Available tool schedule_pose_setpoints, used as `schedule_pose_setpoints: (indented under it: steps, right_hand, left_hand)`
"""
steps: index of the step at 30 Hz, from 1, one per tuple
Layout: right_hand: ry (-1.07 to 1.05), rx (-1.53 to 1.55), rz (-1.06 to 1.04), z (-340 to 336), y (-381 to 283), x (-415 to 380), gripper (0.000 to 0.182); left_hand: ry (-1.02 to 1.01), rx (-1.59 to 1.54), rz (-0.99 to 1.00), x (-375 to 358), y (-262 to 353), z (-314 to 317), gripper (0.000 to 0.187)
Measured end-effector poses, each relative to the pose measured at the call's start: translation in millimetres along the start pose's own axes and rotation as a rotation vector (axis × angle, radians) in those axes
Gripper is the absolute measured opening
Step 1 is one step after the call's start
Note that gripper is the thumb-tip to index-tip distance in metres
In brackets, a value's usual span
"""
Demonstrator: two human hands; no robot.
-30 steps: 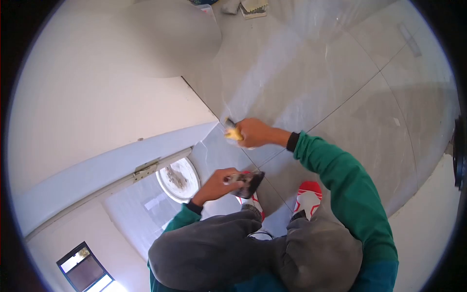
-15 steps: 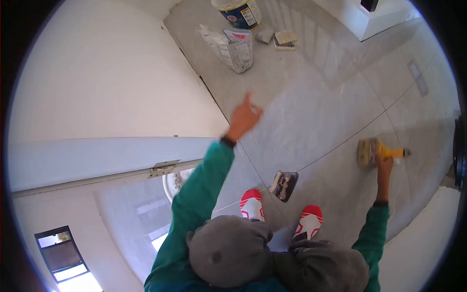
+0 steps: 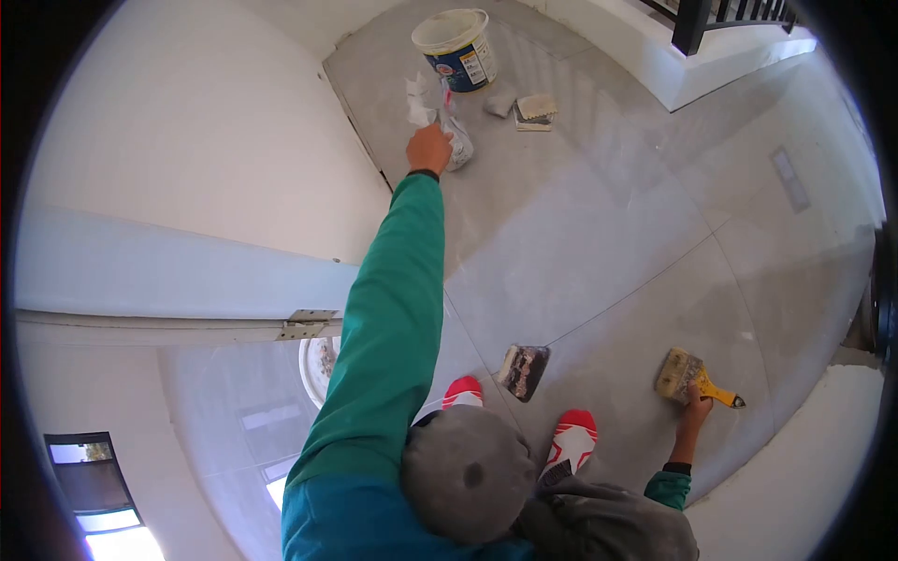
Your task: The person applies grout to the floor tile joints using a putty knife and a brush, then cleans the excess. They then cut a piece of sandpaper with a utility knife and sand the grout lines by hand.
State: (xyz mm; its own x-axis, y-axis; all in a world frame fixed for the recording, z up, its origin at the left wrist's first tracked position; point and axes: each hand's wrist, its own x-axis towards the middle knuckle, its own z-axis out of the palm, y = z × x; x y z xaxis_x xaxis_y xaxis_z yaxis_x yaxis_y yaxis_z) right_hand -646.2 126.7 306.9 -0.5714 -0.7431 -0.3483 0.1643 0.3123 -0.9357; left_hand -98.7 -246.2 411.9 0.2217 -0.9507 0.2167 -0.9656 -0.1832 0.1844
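My left arm is stretched far forward, and my left hand (image 3: 430, 148) is closed on the edge of a white plastic bag (image 3: 459, 148) standing on the tiles. The bag looks squeezed narrow there; my fingertips are partly hidden. Low on the right, my right hand (image 3: 696, 404) grips a wide brush (image 3: 681, 376) by its yellow handle, its dirty bristles pointing left. On the floor in front of my feet lies a stained, dark-faced block (image 3: 524, 372) with a pale edge.
Behind the bag stands a blue and white bucket (image 3: 458, 61). Beside it are a grey lump (image 3: 499, 105) and a notched spreader (image 3: 537, 107) on a flat pad. A door edge with a hinge (image 3: 309, 324) is at left, a black railing (image 3: 689, 33) at upper right. A round white tub (image 3: 316, 369) is partly hidden.
My left hand has moved forward from over the open floor and closed on the bag, which has narrowed. My right hand has drawn back toward me with the brush, turning it.
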Motion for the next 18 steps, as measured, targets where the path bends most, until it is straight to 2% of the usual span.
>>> schedule_pose_setpoints:
  steps: [4,5,7,8,10,11,13,14,17,18]
  right_hand:
    - [-0.071,-0.065,0.002,-9.4,2.4,7.3,0.031]
    - [-0.093,-0.083,0.004,-9.0,-0.8,6.1,0.031]
    - [-0.092,-0.117,-0.014,-5.4,-9.4,4.1,0.033]
    - [-0.12,-0.136,-0.01,-6.1,-9.1,5.9,0.033]
    - [-0.15,0.009,0.003,-5.1,-2.4,12.8,0.035]
    - [-0.188,-0.019,0.024,-5.9,-4.1,14.3,0.035]
    - [-0.177,-0.111,-0.002,-8.6,-8.4,14.7,0.035]
    - [-0.226,-0.14,0.028,-10.5,-9.3,16.0,0.035]
    - [-0.292,-0.066,0.028,-15.5,-4.4,28.0,0.036]
    - [-0.297,-0.067,0.048,-20.0,-2.0,33.8,0.036]
  left_hand:
    - [0.081,-0.14,0.112,-46.7,1.8,-25.0,0.021]
    - [0.079,-0.136,0.084,-63.6,3.0,-33.1,0.021]
    - [0.153,-0.208,0.216,-98.2,8.4,-52.2,0.023]
    - [0.151,-0.2,0.182,-120.4,6.8,-63.5,0.023]
    - [0.022,-0.342,0.223,-166.1,0.9,-88.5,0.02]
    - [0.013,-0.326,0.175,-187.4,-2.3,-103.2,0.02]
    - [-0.094,-0.442,0.224,-236.3,-11.9,-134.0,0.015]
    - [-0.106,-0.418,0.164,-262.0,-18.7,-149.8,0.015]
    - [-0.167,-0.402,0.311,-333.3,-35.9,-201.1,0.01]
    - [-0.218,-0.395,0.254,-359.9,-43.3,-219.9,0.008]
